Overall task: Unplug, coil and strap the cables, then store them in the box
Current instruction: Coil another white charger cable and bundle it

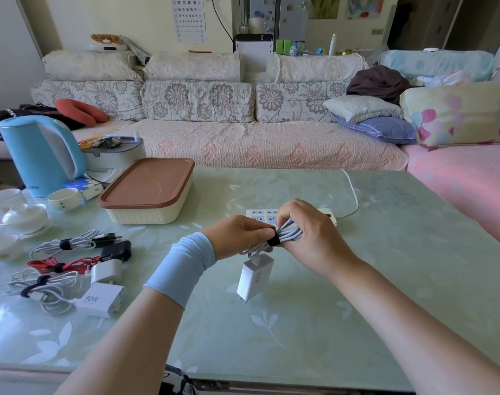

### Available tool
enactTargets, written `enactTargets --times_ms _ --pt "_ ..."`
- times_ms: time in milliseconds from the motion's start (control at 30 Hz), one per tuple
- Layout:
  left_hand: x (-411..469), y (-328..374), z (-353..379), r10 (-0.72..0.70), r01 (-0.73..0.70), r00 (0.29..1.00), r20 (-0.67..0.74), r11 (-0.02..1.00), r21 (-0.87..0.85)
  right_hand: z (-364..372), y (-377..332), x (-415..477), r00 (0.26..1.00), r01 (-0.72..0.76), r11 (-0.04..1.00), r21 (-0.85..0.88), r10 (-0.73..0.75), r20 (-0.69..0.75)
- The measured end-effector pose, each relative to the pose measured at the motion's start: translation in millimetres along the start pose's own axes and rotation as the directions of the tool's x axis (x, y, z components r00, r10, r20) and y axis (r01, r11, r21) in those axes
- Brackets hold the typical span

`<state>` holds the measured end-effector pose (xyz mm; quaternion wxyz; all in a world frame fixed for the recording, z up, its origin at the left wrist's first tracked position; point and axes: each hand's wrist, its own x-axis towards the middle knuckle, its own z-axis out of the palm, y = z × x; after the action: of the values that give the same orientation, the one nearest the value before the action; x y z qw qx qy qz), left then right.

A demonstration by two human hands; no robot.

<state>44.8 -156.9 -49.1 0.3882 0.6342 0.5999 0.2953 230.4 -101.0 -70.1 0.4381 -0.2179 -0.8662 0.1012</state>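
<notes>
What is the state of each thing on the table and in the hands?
box: lid on, closed
white cable: coiled, gripped by right hand
strap: wrapped round white cable, pinched by left hand
charger: unplugged, hanging below white cable
red cable: coiled, strapped, on table

Bright daylight, soft shadows, wide-angle edge distortion
</notes>
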Motion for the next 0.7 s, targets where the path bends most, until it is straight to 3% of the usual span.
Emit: enactTargets --times_ms 133,200,267,333,367,467,500,567,633,700 --pt "3.5 -4.2 1.5 0.006 -0.006 0.999 -0.039 1.0 -0.01 5.5 3.2 2.4 0.997 -0.068 0.998 0.005 0.068 0.03" --pt "8.6 -6.9 4.4 -0.012 0.014 0.993 -0.115 1.0 0.015 8.7 7.8 3.3 0.986 -0.16 0.987 -0.027 0.161 0.045" --pt "11.3 -7.1 7.5 -0.055 0.042 0.98 -0.192 0.997 -0.072 10.1 12.2 1.6 0.945 -0.309 0.95 -0.051 0.312 0.092" --pt "11.8 -5.8 9.3 -0.1 0.042 0.954 -0.282 0.978 -0.204 8.5 12.2 0.8 0.833 -0.524 0.852 0.006 0.512 0.209" --pt "11.7 -4.4 9.6 -0.123 0.036 0.935 -0.333 0.966 -0.256 9.0 10.2 0.6 0.743 -0.643 0.763 0.072 0.598 0.301" --pt "10.1 -2.4 11.8 -0.223 0.017 0.864 -0.451 0.909 -0.416 20.3 2.4 -0.3 0.505 -0.856 0.457 0.242 0.641 0.578" --pt "8.5 -3.2 12.5 -0.259 0.006 0.846 -0.466 0.879 -0.477 27.5 -2.5 -1.1 0.476 -0.865 0.453 0.216 0.608 0.635" --pt "4.0 -7.9 10.5 -0.304 -0.01 0.831 -0.466 0.83 -0.558 45.6 -12.6 -3.2 0.482 -0.81 0.579 0.093 0.565 0.67" --pt "-2.8 -19.3 2.2 -0.322 -0.007 0.829 -0.457 0.812 -0.584 60.7 -23.8 -1.4 0.538 -0.715 0.698 -0.034 0.581 0.611" --pt "-11.5 -34.3 -12.9 -0.325 0.043 0.821 -0.469 0.855 -0.516 69.1 -30.9 5.2 0.593 -0.628 0.769 -0.122 0.574 0.564"
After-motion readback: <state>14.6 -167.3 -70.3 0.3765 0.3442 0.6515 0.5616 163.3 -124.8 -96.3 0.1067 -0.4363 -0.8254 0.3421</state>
